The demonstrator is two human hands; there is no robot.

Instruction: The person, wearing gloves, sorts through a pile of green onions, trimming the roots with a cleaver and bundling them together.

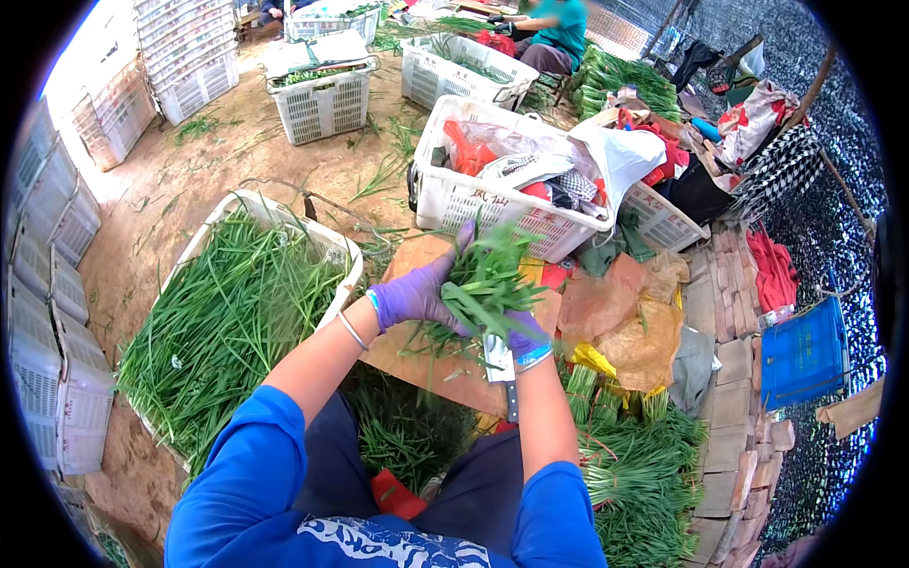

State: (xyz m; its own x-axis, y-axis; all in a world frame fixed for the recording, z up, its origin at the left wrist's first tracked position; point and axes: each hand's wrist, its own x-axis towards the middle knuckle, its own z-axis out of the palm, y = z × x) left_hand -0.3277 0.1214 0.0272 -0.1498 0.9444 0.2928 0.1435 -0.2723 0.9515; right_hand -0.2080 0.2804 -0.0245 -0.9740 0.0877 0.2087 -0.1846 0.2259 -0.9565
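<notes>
A loose bunch of garlic chives (488,279) is held up between my two hands, blurred at its upper tips. My left hand (417,293), in a purple glove, closes around the bunch from the left with the thumb pointing up. From the right, my right hand (526,333), gloved too, grips the lower part; the leaves hide some of its fingers. Under the hands is a brown board (417,364). A knife with a wide pale blade and dark handle (512,402) lies on it beside my right wrist. More chives (402,426) are heaped between my knees.
A white crate rim (355,270) surrounds piled chives at my left. Tied chive bundles (634,473) lie at my right. Ahead stands a white crate (511,213) of bags and cloths. Stacked crates (80,379) line the left; a person (559,33) sits far back. A blue crate (803,355) is far right.
</notes>
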